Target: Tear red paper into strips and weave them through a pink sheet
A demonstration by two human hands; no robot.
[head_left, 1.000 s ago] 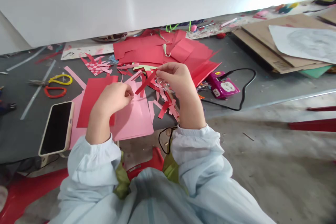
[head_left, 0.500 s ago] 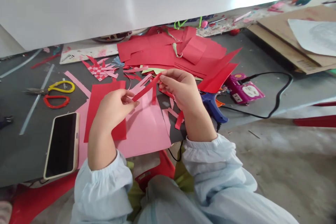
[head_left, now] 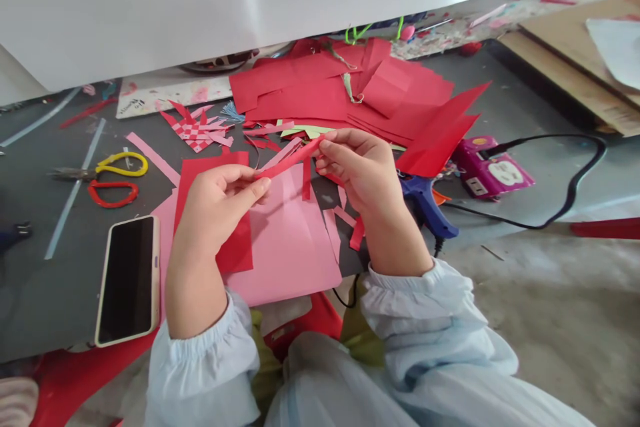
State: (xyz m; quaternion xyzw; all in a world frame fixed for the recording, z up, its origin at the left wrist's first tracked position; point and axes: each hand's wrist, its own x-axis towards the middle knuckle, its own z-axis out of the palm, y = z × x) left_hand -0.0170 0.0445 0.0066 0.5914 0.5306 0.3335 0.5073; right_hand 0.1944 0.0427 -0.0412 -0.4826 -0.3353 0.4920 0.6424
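A narrow red paper strip (head_left: 291, 159) is stretched between my two hands above the table. My left hand (head_left: 220, 203) pinches its left end between thumb and fingers. The other end sits in the pinch of my right hand (head_left: 357, 163). Beneath them lies a large pink paper sheet (head_left: 295, 240), with a red paper rectangle (head_left: 240, 240) on it, partly hidden by my left hand. Behind the strip are loose pink and red cut strips and a woven red-and-pink checked paper piece (head_left: 195, 130).
Left of the papers are scissors (head_left: 117, 180) with yellow and red handles and a phone (head_left: 127, 280). Red sheets (head_left: 310, 97) are piled at the back. A blue glue gun (head_left: 430, 210), a purple power box (head_left: 493, 167) with a black cable, and cardboard (head_left: 565, 77) stand to the right.
My left hand has shifted its thumb and fingers along the strip, which is now held closer to level. The whole view has moved slightly, so the table things appear further right.
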